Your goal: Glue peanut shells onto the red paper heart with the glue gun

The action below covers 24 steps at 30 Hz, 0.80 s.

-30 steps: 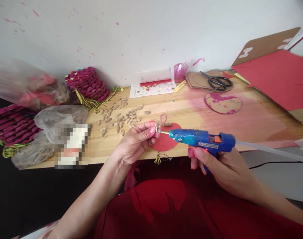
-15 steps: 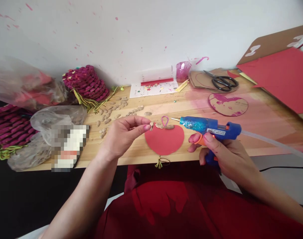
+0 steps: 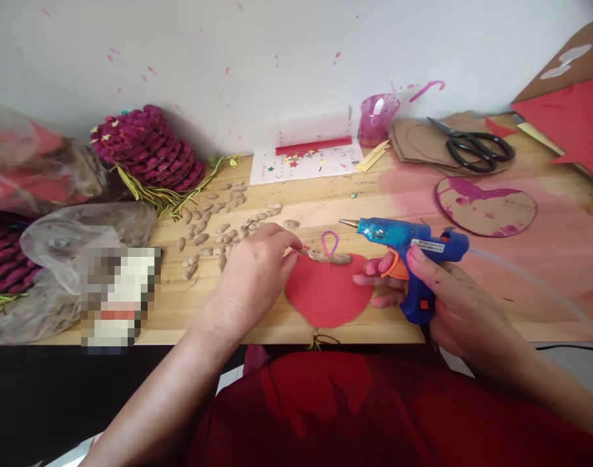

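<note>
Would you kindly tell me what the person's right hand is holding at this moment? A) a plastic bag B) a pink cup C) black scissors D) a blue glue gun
D: the right hand grips the blue glue gun, nozzle pointing left above the red disc.

Blue glue gun [image 3: 408, 241] with orange trigger, red paper disc [image 3: 327, 293] — purple loop [image 3: 330, 241], tan shells [image 3: 331, 257].
</note>
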Available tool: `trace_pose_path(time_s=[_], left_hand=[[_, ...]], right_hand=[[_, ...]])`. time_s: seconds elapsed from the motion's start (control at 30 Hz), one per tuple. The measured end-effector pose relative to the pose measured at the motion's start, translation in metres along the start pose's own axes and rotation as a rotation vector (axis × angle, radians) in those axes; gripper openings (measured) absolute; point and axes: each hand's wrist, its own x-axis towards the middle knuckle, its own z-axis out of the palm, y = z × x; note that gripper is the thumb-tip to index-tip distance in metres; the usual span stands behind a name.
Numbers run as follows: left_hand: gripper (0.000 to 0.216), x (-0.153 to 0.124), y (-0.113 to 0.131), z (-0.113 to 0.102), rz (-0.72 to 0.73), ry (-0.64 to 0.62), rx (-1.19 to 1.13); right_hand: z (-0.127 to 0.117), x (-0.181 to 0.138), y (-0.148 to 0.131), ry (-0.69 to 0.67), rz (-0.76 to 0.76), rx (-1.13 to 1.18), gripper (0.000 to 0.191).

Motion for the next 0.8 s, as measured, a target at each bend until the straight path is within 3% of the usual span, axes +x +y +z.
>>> trace_pose_path(time_s=[0.8], left_hand=[[0.013, -0.0011, 0.0007, 0.011, 0.041, -0.017, 0.15]], right_hand=[[-0.0077, 0.0041, -0.0016, -0.032, 0.196, 0.097, 0.027]])
